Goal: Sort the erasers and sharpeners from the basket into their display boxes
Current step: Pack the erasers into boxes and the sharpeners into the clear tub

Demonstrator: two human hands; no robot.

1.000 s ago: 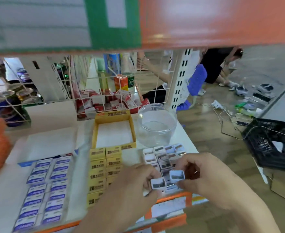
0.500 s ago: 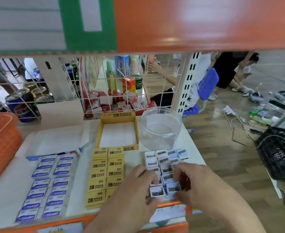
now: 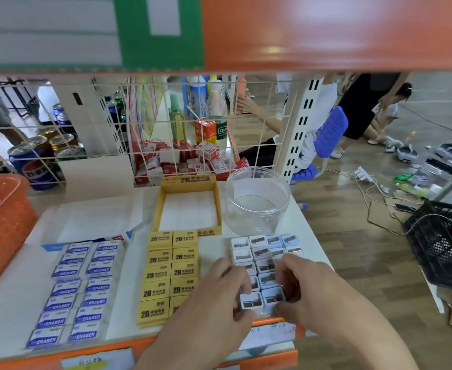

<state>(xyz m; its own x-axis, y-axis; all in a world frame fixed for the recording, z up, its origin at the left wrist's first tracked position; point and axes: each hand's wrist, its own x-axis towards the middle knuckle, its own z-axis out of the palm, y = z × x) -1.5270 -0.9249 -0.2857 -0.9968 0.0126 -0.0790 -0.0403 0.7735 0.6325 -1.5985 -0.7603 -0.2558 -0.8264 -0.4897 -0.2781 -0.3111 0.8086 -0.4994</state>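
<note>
Small white and pale-blue sharpeners [image 3: 266,251] lie in rows on the white shelf [image 3: 11,295] at the right. My left hand [image 3: 219,295] pinches a white sharpener [image 3: 251,301] at the near end of the rows. My right hand [image 3: 307,287] pinches a pale-blue sharpener [image 3: 272,296] right beside it. Yellow 2B erasers [image 3: 166,273] lie in two columns at the middle. Blue-and-white erasers [image 3: 78,289] lie in two columns at the left. An empty yellow display box [image 3: 190,180] stands behind the yellow erasers. The orange basket [image 3: 3,225] is at the far left.
A clear round plastic tub [image 3: 256,201] stands behind the sharpeners. A wire grid [image 3: 150,124] backs the shelf, with cans and red boxes beyond. An orange shelf edge [image 3: 326,30] hangs overhead. To the right are the floor, cables, a black crate [image 3: 443,241] and people.
Both hands have come down with the two sharpeners from above the rows to the near end of the rows on the shelf. The view has tilted slightly.
</note>
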